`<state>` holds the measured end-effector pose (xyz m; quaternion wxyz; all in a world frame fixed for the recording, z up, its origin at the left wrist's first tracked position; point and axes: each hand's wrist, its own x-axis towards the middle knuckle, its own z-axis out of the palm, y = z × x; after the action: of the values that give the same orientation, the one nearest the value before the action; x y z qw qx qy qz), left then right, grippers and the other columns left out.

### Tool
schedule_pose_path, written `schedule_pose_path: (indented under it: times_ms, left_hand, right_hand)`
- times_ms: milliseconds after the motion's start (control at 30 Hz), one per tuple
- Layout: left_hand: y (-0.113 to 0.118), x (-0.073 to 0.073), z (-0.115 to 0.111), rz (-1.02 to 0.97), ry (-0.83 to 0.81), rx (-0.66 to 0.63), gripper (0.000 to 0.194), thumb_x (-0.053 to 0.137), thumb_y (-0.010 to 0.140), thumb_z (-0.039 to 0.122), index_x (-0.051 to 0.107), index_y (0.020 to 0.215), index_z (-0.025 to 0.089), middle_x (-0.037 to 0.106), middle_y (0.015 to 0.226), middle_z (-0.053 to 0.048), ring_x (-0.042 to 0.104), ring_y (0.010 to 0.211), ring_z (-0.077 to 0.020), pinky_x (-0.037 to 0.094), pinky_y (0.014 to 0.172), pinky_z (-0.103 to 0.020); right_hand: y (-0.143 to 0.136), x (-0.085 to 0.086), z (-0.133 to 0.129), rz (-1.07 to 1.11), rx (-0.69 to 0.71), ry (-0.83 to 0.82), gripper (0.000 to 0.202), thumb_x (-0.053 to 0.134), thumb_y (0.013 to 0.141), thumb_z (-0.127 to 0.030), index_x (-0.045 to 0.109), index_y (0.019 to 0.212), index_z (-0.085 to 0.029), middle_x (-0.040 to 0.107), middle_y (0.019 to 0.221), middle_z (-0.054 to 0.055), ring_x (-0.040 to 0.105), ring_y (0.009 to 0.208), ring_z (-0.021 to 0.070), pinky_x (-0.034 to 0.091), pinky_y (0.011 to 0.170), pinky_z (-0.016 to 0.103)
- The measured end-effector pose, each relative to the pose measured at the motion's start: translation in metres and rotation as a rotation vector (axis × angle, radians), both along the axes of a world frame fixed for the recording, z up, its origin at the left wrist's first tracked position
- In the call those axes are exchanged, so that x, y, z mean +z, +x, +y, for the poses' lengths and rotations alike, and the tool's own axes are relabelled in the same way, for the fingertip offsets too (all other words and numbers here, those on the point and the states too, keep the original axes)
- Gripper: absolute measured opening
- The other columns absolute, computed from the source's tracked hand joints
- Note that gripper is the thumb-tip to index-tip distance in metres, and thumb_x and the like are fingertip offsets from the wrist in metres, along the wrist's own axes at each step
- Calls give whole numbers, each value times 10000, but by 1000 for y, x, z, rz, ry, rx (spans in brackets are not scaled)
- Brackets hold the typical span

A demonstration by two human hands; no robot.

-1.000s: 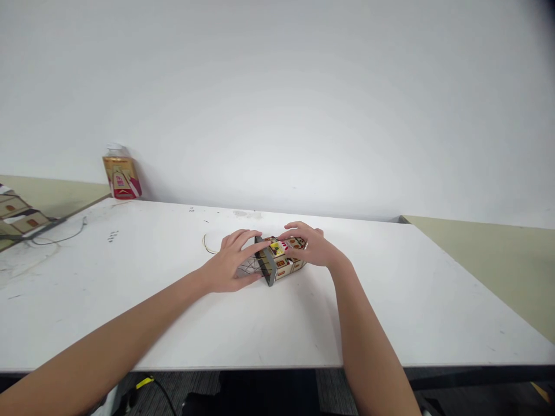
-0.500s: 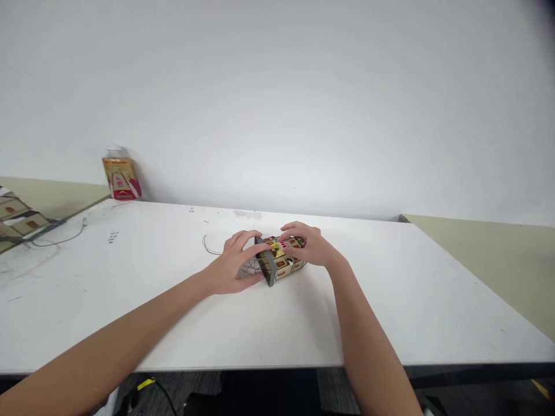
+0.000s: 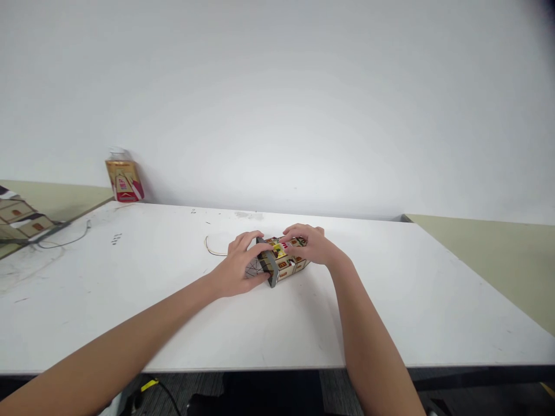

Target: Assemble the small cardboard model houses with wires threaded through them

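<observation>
A small model house (image 3: 291, 266), cream with brown windows and a grey base plate, lies on its side on the white table. Its base faces left, and thin dark wires show behind the plate. My left hand (image 3: 238, 266) grips it at the base, with thumb and fingers around the plate's edges. From the right, my right hand (image 3: 310, 245) curls its fingers over the upper side and the far end, which it partly hides. Between the two hands' fingertips sits a small yellow and pink sign (image 3: 278, 250) on the wall.
Loose thin wires (image 3: 212, 248) trail left of the house. A gold and red bottle (image 3: 124, 179) stands at the back left against the wall. Another model building (image 3: 23, 216) with a cable is at the far left edge. The white table's (image 3: 173, 341) front edge runs below my forearms.
The view has shifted slightly, so everything sits a little further right. Both hands keep nearly the same hold on the model house.
</observation>
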<state>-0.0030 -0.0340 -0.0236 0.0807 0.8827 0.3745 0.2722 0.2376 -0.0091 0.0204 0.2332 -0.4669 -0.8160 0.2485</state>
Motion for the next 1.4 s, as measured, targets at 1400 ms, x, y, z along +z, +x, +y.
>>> schedule_pose_path:
  times_ms: [1400]
  left_hand:
    - [4, 3, -3, 43, 289, -39, 365, 574, 787, 315, 569, 1147, 257, 650, 1193, -65, 516, 1215, -285, 152, 1009, -476]
  right_hand:
    - [1, -24, -2, 35, 9, 276, 214, 540, 895, -454, 695, 1012, -363, 630, 1232, -4, 561, 1135, 230, 267, 1010, 471]
